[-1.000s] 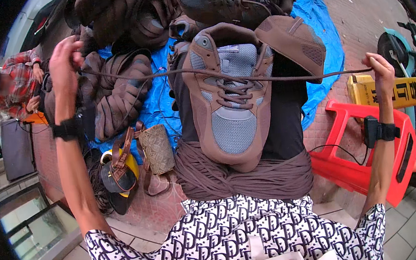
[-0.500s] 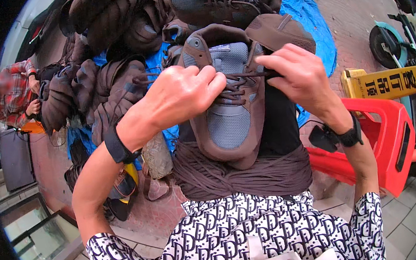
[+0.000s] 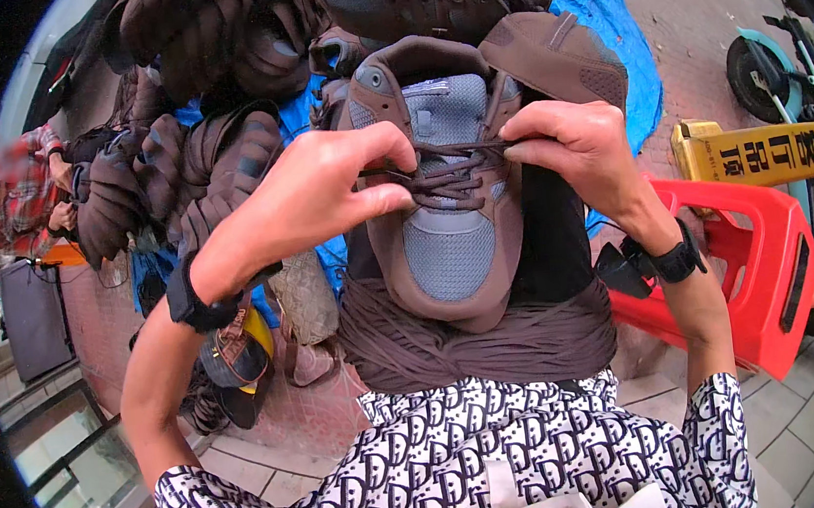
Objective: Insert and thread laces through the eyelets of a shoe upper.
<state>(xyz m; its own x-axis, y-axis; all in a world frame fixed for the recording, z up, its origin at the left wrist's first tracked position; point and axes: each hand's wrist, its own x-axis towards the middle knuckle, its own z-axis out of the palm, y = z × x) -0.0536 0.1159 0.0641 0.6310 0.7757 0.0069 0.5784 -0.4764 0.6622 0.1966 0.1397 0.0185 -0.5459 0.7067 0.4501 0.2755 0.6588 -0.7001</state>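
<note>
A brown and grey-blue sneaker (image 3: 448, 250) lies in front of me, toe toward my body, on black cloth over my lap. Dark brown shoelace (image 3: 450, 186) crosses its lower eyelets. At the shoe's left side, my left hand (image 3: 332, 183) has thumb and forefinger apart, with a lace strand between them; its other fingers are hidden. Across the shoe, my right hand (image 3: 568, 145) pinches a lace end between thumb and forefinger, and that strand runs taut to the eyelets. The tongue stands up in the shoe's opening, farther from me.
A thick bundle of brown laces (image 3: 475, 345) lies across my lap. Several brown shoes (image 3: 230, 144) are piled beyond on a blue tarp (image 3: 617, 48). A red plastic stool (image 3: 760, 259) stands at right, near a yellow box (image 3: 769, 150). A person in a plaid shirt (image 3: 24, 198) handles shoes at far left.
My left thumb and forefinger have parted from a closed grip, and that hand has shifted slightly left. My right hand has moved in toward the shoe and pinches the lace nearer the eyelets.
</note>
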